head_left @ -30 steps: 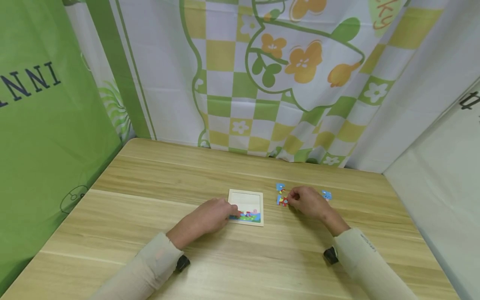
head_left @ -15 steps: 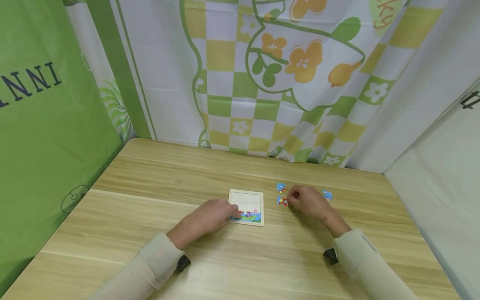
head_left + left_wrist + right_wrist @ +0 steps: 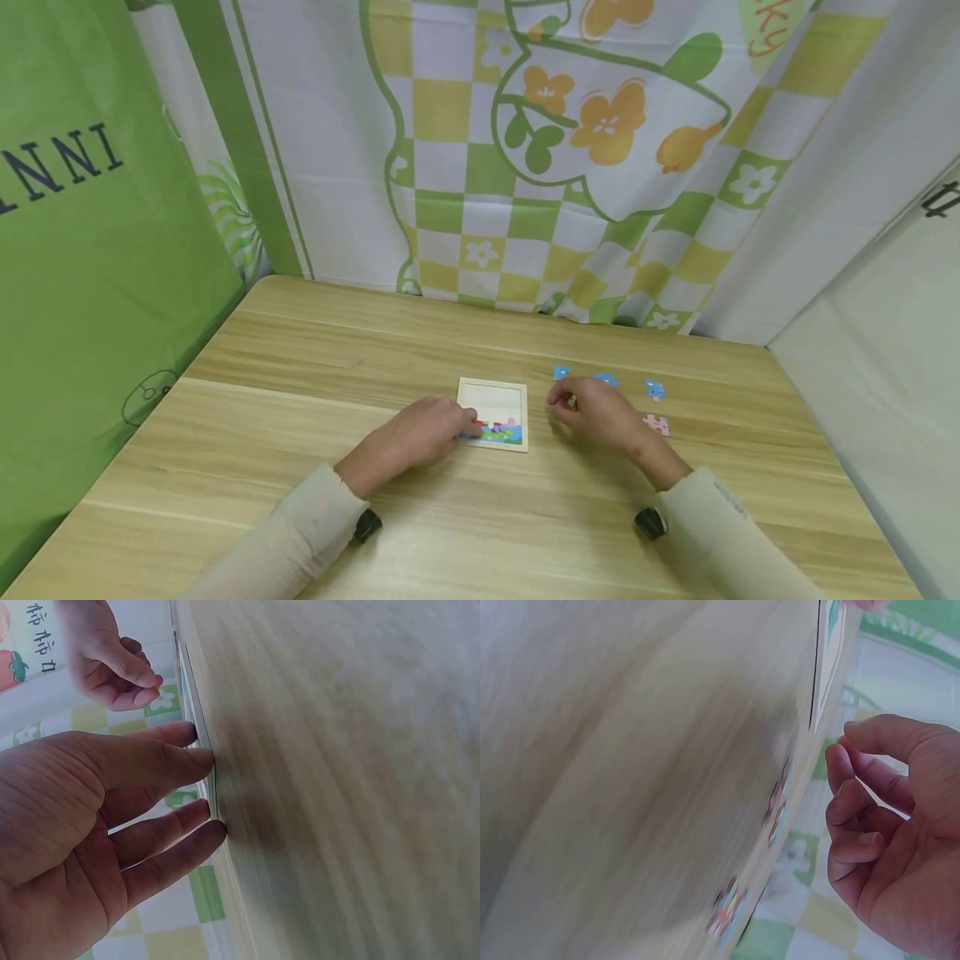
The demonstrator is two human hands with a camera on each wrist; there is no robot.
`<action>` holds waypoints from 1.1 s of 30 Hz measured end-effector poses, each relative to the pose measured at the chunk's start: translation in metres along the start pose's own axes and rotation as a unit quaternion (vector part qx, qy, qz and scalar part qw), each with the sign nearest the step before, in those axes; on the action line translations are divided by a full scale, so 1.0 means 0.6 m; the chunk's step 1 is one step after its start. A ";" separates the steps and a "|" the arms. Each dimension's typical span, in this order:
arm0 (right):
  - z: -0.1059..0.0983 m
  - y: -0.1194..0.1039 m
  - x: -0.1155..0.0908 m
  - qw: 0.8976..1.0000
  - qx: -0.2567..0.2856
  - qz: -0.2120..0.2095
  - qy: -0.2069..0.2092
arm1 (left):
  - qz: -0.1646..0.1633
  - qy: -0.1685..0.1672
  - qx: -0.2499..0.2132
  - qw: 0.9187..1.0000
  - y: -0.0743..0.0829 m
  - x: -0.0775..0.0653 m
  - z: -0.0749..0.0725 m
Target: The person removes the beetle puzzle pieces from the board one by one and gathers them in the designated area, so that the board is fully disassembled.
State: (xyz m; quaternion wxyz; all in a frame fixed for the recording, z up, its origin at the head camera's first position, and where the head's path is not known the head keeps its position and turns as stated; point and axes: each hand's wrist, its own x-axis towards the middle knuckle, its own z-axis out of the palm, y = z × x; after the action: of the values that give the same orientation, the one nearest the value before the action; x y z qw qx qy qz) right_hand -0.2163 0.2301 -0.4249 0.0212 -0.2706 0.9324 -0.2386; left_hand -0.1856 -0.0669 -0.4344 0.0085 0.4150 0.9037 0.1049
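A small square puzzle frame (image 3: pixel 491 393) lies on the table with colourful pieces along its near side. My left hand (image 3: pixel 427 429) rests at the frame's left side, fingertips on its edge and inside it; in the left wrist view, the fingers (image 3: pixel 161 836) are fairly straight. Right of the frame, my right hand (image 3: pixel 600 412) hovers with thumb and index fingertips together. No piece shows at those tips in the right wrist view (image 3: pixel 892 817). A red and yellow patch of a puzzle piece (image 3: pixel 572 403) shows between its fingers; the rest is covered.
Around the right hand lie loose pieces: a blue puzzle piece (image 3: pixel 561 372), another blue piece (image 3: pixel 606 379), a blue animal piece (image 3: pixel 655 389) and a pink piece (image 3: pixel 657 425). A patterned curtain (image 3: pixel 480 225) hangs behind the wooden table (image 3: pixel 337 342).
My right hand has shifted left toward the frame, uncovering a blue piece and a pink piece while hiding most of the red and yellow one. The left hand has stayed put.
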 end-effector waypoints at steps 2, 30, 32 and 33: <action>0.005 -0.009 0.002 1.000 -0.006 -0.022 0.002 | -0.001 0.000 -0.003 1.000 0.000 0.001 0.000; 0.045 -0.054 0.002 0.997 -0.056 -0.032 -0.049 | -0.016 -0.009 -0.018 1.000 -0.002 0.003 0.002; 0.046 -0.054 0.002 0.997 -0.056 -0.032 -0.050 | -0.012 -0.007 -0.017 1.000 -0.002 0.003 0.002; 0.046 -0.055 0.001 0.997 -0.057 -0.032 -0.051 | -0.010 -0.007 -0.016 1.000 -0.002 0.002 0.002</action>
State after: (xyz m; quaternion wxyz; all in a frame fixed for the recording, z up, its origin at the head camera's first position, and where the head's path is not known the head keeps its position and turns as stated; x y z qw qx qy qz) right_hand -0.1961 0.1934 -0.4340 0.0458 -0.3128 0.9331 -0.1712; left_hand -0.1872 -0.0664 -0.4359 0.0222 0.4061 0.9061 0.1164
